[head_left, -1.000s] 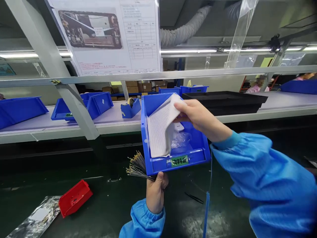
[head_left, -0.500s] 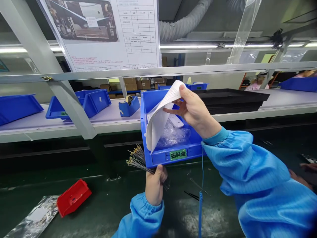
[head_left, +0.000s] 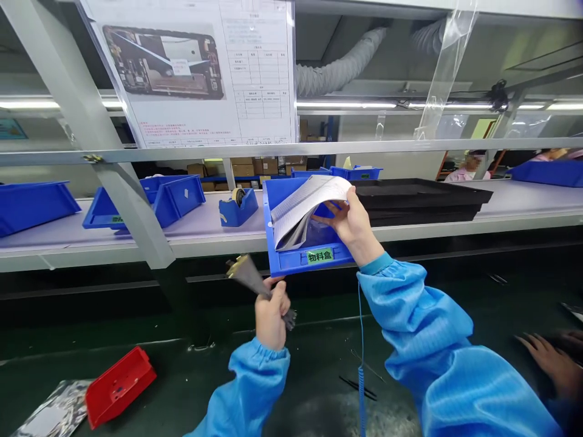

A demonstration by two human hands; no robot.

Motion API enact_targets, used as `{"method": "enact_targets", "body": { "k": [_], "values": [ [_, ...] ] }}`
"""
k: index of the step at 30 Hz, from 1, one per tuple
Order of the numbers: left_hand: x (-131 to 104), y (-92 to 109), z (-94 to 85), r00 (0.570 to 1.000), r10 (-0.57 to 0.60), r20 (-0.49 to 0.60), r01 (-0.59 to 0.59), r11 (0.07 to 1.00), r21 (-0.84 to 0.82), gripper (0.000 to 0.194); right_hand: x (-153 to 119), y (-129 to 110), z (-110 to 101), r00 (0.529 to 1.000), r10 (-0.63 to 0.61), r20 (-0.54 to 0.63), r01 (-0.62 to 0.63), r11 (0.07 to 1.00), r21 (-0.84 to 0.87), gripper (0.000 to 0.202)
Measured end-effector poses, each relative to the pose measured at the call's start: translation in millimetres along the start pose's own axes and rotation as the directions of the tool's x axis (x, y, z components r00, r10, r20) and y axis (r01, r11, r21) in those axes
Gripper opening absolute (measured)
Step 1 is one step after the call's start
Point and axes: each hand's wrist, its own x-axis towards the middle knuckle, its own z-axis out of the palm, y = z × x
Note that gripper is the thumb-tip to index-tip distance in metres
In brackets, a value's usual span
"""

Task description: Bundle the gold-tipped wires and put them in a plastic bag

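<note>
L hand (head_left: 270, 315) clamped on strand bundle (head_left: 251, 275), R hand (head_left: 353, 227) pinching papers (head_left: 310, 199) at blue bin (head_left: 292, 261); best grip lightly, w/o creasing pgs or bending strands.

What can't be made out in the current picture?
- Head view: contents of the blue bin, mostly hidden by papers and right hand.
- Head view: tips of the bundle in the left hand, blurred.
- Head view: specks in the red bin, too small.
- Head view: co-worker's arm beyond the near hand, cut off by the edge.
</note>
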Motion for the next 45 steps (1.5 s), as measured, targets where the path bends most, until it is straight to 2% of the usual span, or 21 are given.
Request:
{"method": "enact_targets", "body": {
  "k": [2,3,5,6,8,9,10,12,15,18,20,22,24,26,28,32,34,37,41,43,45],
  "values": [
    [5,20,-14.7,0.97,0.226,-0.094,-0.201,0.955,0.217,0.03,-5,2,0,1.0,-0.014,-0.012,0.013,1.0,-0.015,0.028],
    [8,35,-17.6,0.934,0.351,-0.067,-0.305,0.879,0.366,0.027,-8,3,0,1.0,-0.02,-0.014,0.02,0.999,-0.025,0.028],
    [19,73,-10.2,0.845,0.513,0.15,-0.484,0.617,0.621,0.024,-14,4,0,0.999,-0.034,-0.009,0.034,0.999,-0.04,0.03],
    [25,93,0.1,0.797,0.524,0.302,-0.562,0.459,0.688,0.026,-15,4,0,0.999,-0.04,-0.006,0.04,0.998,-0.045,0.032],
    [36,124,29.8,0.694,0.467,0.547,-0.678,0.17,0.715,0.041,-18,5,1,0.999,-0.053,-0.009,0.052,0.997,-0.056,0.035],
    [40,134,46.3,0.669,0.413,0.618,-0.688,0.031,0.725,0.048,-18,5,2,0.998,-0.061,-0.017,0.06,0.996,-0.059,0.036],
    [45,139,62.1,0.661,0.339,0.669,-0.681,-0.104,0.725,0.052,-19,5,2,0.997,-0.07,-0.022,0.068,0.996,-0.063,0.037],
    [52,138,86.9,0.68,0.156,0.716,-0.647,-0.33,0.687,0.047,-21,3,3,0.997,-0.079,-0.012,0.078,0.994,-0.077,0.039],
    [60,124,102.3,0.694,0.004,0.72,-0.622,-0.5,0.602,0.026,-29,1,1,0.995,-0.068,0.066,0.076,0.989,-0.126,0.044],
    [67,122,101.6,0.702,0.01,0.712,-0.603,-0.524,0.602,0.02,-42,-1,-6,0.978,-0.105,0.179,0.149,0.955,-0.255,0.048],
    [74,131,100.6,0.726,0.028,0.687,-0.573,-0.528,0.627,0.023,-52,-1,-12,0.954,-0.149,0.259,0.26,0.841,-0.475,0.037],
    [82,143,102.2,0.742,0.046,0.669,-0.548,-0.533,0.645,0.025,-61,0,-17,0.92,-0.123,0.372,0.372,0.574,-0.73,0.026],
    [88,154,105.3,0.745,0.061,0.665,-0.54,-0.53,0.654,0.025,-67,2,-20,0.882,0.018,0.471,0.455,0.235,-0.859,0.024],
    [93,160,107.9,0.743,0.078,0.664,-0.538,-0.521,0.663,0.024,-71,6,-22,0.849,0.166,0.501,0.513,-0.039,-0.857,0.029],
    [95,159,108.6,0.742,0.096,0.663,-0.533,-0.515,0.671,0.024,-74,11,-21,0.83,0.247,0.5,0.547,-0.194,-0.814,0.029],
    [98,151,106.1,0.732,0.124,0.67,-0.531,-0.512,0.675,0.025,-76,17,-18,0.764,0.323,0.559,0.644,-0.335,-0.687,0.034],
    [100,149,105.6,0.731,0.132,0.669,-0.532,-0.504,0.68,0.024,-74,15,-17,0.763,0.355,0.54,0.646,-0.409,-0.645,0.041],
    [105,151,108.9,0.732,0.14,0.667,-0.537,-0.484,0.691,0.023,-63,9,-13,0.823,0.356,0.443,0.565,-0.441,-0.697,0.052],
    [117,150,119.6,0.731,0.136,0.669,-0.546,-0.47,0.693,0.025,-32,4,-2,0.835,0.363,0.413,0.525,-0.3,-0.797,0.045],
    [125,146,124.8,0.74,0.131,0.659,-0.543,-0.461,0.702,0.026,-10,3,4,0.863,0.227,0.451,0.489,-0.154,-0.859,0.035],
    [134,141,127.9,0.747,0.13,0.652,-0.541,-0.452,0.709,0.027,11,1,8,0.904,0.037,0.426,0.418,0.139,-0.898,0.025]
  ]
}}
